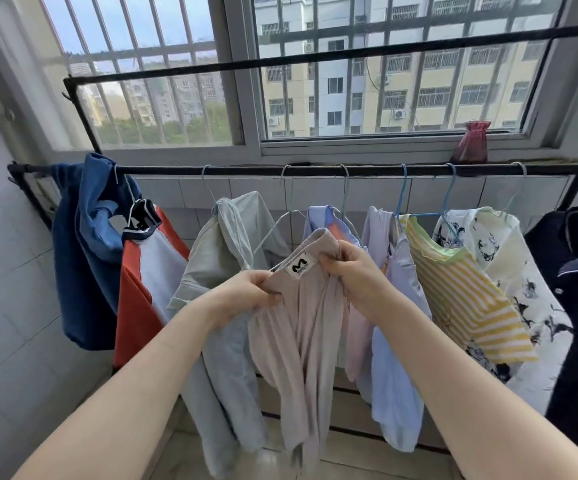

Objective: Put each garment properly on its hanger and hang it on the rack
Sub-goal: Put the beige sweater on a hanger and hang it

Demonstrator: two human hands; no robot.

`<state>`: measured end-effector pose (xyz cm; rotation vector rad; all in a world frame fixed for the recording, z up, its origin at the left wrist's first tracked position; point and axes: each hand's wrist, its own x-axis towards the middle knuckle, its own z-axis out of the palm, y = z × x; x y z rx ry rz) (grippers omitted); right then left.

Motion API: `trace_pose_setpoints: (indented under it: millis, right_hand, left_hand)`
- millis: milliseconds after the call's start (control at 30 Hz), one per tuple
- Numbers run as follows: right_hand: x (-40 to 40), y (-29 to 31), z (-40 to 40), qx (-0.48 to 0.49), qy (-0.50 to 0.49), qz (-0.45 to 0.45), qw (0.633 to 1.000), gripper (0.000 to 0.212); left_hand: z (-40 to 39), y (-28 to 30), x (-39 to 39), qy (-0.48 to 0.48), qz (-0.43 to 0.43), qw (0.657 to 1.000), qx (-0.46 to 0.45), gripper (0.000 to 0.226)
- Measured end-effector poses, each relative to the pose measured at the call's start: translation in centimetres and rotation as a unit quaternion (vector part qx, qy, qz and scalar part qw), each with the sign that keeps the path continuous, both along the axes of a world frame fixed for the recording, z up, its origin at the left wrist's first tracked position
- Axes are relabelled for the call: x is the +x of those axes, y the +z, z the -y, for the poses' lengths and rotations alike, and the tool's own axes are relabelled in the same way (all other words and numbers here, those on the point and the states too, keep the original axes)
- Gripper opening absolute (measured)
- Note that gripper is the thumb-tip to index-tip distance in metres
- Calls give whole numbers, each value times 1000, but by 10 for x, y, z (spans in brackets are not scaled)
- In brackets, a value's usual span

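A soft, ribbed beige garment (298, 327) is gripped at its bunched collar by the left hand (246, 292) and right hand (353, 271), on a thin wire hanger (282, 220).

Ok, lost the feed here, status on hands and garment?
Left hand and right hand both gripping pink garment at its waistband. White hanger on rack rail just behind. Neighbouring clothes crowd either side.

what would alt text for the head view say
Two hands, left hand and right hand, grip the neckline of a pale pink garment before a black rack crowded with hung clothes, under a barred window.
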<state>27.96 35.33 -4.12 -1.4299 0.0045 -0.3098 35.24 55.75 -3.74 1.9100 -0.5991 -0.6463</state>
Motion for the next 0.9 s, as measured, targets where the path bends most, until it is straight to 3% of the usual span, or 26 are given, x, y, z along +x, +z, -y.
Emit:
trace_pose_setpoints:
  millis: [167, 300, 467, 600, 733, 833, 900]
  right_hand:
    - [-9, 9, 2, -124, 76, -26, 989, 47]
    - [-6, 19, 4, -204, 1, 11, 979, 27]
    - [-7, 27, 16, -194, -18, 33, 980, 33]
    - [-5, 27, 16, -165, -47, 55, 984, 33]
    - [-3, 26, 18, -133, -92, 63, 985, 33]
    - [-4, 25, 25, -120, -92, 35, 988, 27]
    - [-7, 25, 26, -166, -59, -15, 984, 20]
  left_hand:
    - [13, 11, -3, 0, 38, 998, -45, 23]
    - [13, 21, 0, -25, 50, 998, -36, 33]
    - [10, 30, 1, 29, 8, 998, -52, 26]
    - [5, 34, 4, 0, -8, 999, 37, 7]
    - [2, 32, 6, 55, 64, 983, 164, 27]
    - [6, 32, 5, 142, 35, 985, 91, 31]
    - [13, 35, 7, 200, 1, 980, 11, 35]
